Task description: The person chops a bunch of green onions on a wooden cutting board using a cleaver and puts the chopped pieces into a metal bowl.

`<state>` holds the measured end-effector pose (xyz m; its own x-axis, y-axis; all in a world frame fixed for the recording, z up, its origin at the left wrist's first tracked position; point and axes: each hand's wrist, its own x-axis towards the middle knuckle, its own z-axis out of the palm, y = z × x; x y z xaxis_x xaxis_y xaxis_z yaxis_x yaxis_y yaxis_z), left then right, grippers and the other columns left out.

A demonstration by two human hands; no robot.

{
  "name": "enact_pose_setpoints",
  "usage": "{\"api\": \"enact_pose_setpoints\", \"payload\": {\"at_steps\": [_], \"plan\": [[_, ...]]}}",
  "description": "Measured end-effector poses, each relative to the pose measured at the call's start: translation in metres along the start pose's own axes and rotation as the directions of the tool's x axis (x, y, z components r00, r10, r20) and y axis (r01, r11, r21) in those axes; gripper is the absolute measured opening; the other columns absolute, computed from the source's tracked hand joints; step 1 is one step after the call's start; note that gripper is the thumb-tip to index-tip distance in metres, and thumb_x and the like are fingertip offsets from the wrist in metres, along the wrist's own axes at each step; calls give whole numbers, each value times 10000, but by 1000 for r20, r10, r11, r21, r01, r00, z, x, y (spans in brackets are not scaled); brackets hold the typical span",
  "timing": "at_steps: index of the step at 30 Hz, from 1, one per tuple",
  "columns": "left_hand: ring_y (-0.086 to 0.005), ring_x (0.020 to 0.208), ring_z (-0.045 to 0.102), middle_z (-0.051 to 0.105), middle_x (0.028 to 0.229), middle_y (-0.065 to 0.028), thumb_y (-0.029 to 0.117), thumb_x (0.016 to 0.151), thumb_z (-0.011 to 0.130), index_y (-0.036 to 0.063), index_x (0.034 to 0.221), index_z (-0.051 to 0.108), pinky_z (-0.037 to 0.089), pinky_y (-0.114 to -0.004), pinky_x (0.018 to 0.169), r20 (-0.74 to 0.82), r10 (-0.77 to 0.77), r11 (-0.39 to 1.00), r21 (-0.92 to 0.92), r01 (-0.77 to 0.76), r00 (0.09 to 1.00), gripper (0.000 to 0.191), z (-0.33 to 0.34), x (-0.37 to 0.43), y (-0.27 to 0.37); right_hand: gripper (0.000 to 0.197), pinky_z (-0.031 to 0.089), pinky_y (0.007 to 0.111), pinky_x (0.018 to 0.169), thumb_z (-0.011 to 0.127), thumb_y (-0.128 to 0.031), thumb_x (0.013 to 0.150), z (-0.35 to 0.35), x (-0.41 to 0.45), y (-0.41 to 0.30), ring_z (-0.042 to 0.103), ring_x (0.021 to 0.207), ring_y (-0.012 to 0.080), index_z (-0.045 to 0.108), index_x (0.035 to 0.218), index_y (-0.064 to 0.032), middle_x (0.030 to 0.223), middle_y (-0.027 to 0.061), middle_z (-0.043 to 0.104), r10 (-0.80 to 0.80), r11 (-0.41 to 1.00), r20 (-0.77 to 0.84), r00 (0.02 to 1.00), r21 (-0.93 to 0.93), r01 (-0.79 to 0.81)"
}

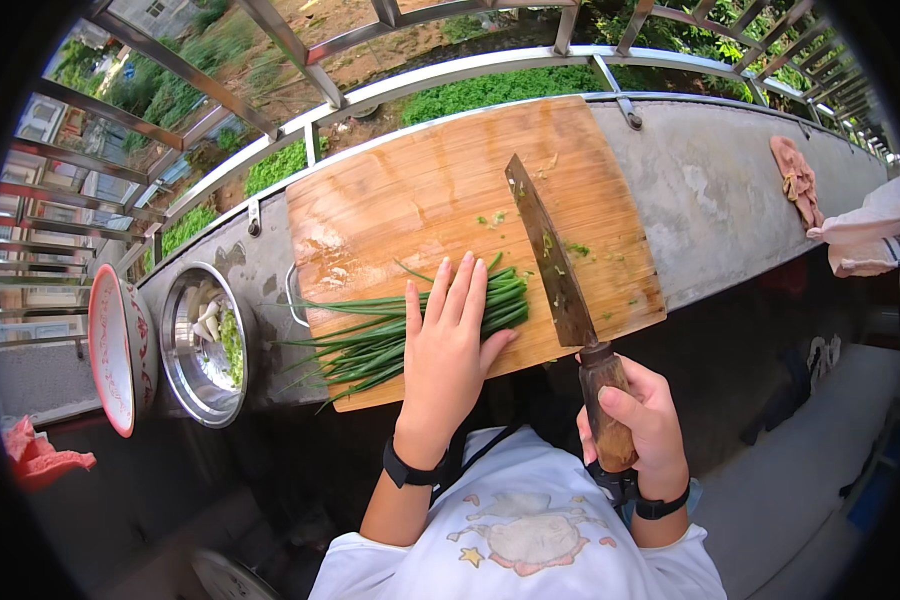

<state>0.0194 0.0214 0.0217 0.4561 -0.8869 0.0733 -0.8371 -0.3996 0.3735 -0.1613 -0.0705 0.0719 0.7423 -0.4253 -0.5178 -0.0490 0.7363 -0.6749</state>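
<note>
A bunch of cut scallion greens (375,337) lies across the near left part of a wooden cutting board (390,195). My left hand (446,341) rests over the bunch and holds it against the board, fingers stretched out and thumb at its right side. The cut ends point right. In my right hand (641,416) is the wooden handle of a cleaver (551,262), just past the board's near edge. Its dark blade points away over the board, to the right of the cut ends, with green bits stuck to it. Chopped green scraps (577,249) are scattered on the board.
Left of the board stand a steel bowl (229,397) with garlic cloves and chopped greens, and a red-rimmed enamel basin (105,352). A metal railing (450,79) runs behind the concrete ledge (690,195). Cloths (795,180) lie at far right; a red cloth (41,454) hangs at left.
</note>
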Motion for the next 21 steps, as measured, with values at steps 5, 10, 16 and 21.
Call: {"api": "enact_pose_setpoints", "payload": {"at_steps": [5,10,16,21], "plan": [[-254,1285,354,409,1367,-95,241,766,669,47,1333,382,231,-482,1053,-2,62,998,-30,-62,998,665,8,5,4,259,471,250,446,604,-126,842,7,2,7,558,480,140,514,1005,54,656,101,582,43,999,-36,998,-10,-43],[-273,1140,462,499,1223,-119,100,727,679,32,1300,424,314,-437,1002,-97,24,982,-183,-41,995,631,12,6,11,321,477,243,477,603,-85,836,13,2,10,556,507,123,496,1093,75,668,87,579,-2,997,-92,996,-72,-4],[-283,1113,478,512,1211,-118,31,670,679,14,1211,510,362,-400,946,-156,48,997,-54,-57,987,566,23,1,14,399,501,254,512,594,-95,849,15,4,10,568,585,115,450,1179,76,725,73,572,45,995,-86,995,-80,-52],[-296,1142,469,495,1264,-120,126,755,638,0,1238,474,345,-410,964,-144,59,994,-82,-71,988,526,21,0,16,420,507,251,536,568,-103,870,13,5,8,566,611,109,409,1220,66,760,70,567,78,989,-81,994,-118,-87]]}}
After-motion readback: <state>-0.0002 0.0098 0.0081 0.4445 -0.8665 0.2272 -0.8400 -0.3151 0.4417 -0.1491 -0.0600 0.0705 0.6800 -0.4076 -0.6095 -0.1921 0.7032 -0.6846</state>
